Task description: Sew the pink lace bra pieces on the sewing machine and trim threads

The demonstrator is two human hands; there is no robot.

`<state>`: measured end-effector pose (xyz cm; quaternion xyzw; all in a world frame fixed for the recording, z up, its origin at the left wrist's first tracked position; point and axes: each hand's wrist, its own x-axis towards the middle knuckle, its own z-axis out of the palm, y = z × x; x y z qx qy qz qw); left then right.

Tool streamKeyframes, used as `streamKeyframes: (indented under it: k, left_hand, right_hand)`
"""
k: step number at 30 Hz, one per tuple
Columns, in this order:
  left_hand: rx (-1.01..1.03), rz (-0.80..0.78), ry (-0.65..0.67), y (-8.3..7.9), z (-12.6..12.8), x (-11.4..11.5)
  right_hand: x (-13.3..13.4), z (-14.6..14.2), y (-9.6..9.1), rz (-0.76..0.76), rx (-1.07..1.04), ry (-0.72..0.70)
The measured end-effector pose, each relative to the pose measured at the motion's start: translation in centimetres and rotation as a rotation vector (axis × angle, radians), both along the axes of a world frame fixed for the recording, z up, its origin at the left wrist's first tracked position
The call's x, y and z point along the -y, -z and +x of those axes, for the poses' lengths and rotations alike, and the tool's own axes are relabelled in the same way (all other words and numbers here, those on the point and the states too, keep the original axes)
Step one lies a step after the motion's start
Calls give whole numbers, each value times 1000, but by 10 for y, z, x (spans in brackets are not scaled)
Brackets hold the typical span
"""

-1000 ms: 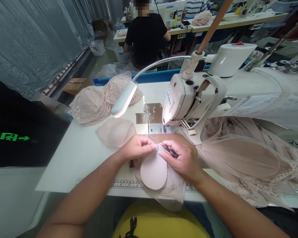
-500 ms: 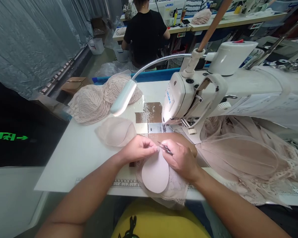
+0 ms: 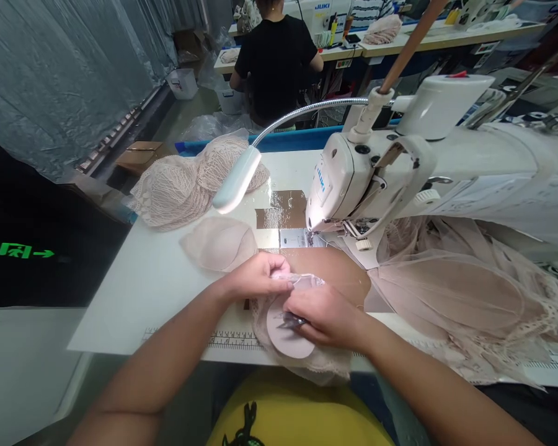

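Observation:
My left hand (image 3: 255,277) pinches the top edge of a beige padded bra cup (image 3: 286,339) that lies with lace fabric at the table's front edge. My right hand (image 3: 320,314) rests on the same cup, fingers closed round small thread snips (image 3: 292,321) whose tips point left. Both hands sit just in front of the white Juki sewing machine (image 3: 353,179) and its needle plate (image 3: 294,238).
A loose cup (image 3: 219,243) and a heap of lace bras (image 3: 186,183) lie at the left. More beige lace and mesh (image 3: 456,291) piles up on the right. A gooseneck lamp (image 3: 237,179) hangs over the table. Another person in black (image 3: 276,59) sits beyond.
My right hand has moved down and toward me over the cup, turning the snips so that they point left. The left hand keeps its pinch on the cup's top edge.

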<state>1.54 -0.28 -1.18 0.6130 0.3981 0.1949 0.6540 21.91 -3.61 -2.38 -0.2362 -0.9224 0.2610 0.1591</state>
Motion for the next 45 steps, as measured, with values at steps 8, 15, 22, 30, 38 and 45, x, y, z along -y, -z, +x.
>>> streamKeyframes:
  k: [8, 15, 22, 30, 38, 45]
  left_hand:
    - [350, -357, -80, -1, -5, -5]
    - [406, -384, -171, -7, -9, -8]
    - [11, 41, -176, 0, -14, -5]
    - [157, -22, -79, -9, -18, -4]
    - [264, -81, -187, -9, -16, -4]
    - [293, -75, -188, -7, -15, -3]
  right_hand:
    - [0, -4, 2, 57, 47, 21]
    - [0, -5, -8, -25, 117, 11]
    - [1, 2, -22, -182, 108, 74]
    - [2, 4, -38, -251, 166, 96]
    - [2, 8, -57, -268, 145, 312]
    - [-6, 0, -60, -212, 54, 566]
